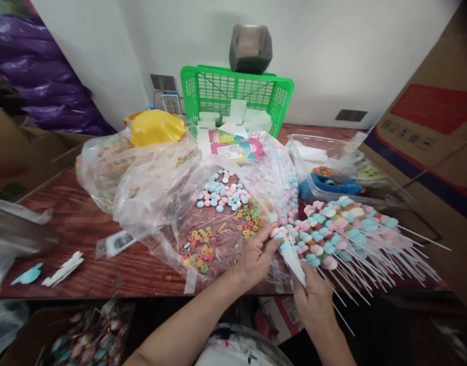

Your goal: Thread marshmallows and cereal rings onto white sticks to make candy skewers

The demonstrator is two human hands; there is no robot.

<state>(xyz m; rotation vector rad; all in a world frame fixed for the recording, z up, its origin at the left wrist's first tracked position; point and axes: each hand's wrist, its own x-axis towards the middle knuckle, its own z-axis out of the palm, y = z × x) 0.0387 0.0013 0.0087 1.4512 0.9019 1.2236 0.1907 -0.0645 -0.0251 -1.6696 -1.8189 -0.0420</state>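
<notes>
My right hand (312, 287) is wrapped round the lower ends of a bundle of white sticks (294, 262). At the bundle's upper end my left hand (256, 254) is closed in a pinch on pink and blue candies, partly hidden by the fingers. To the right lies a big pile of candy sticks (336, 229), strung with pastel pieces, their bare white ends pointing toward me. Left of my hands, loose pink and blue candies (223, 192) and colourful ring-shaped pieces (200, 247) are spread on clear plastic.
Large clear bags (142, 173) of candy stand behind, one topped by a yellow bowl (157, 128). A green basket (237, 96) is against the wall. Plastic tubs (324, 188) and a cardboard box (435, 137) are at right; a metal container (20, 229) stands left.
</notes>
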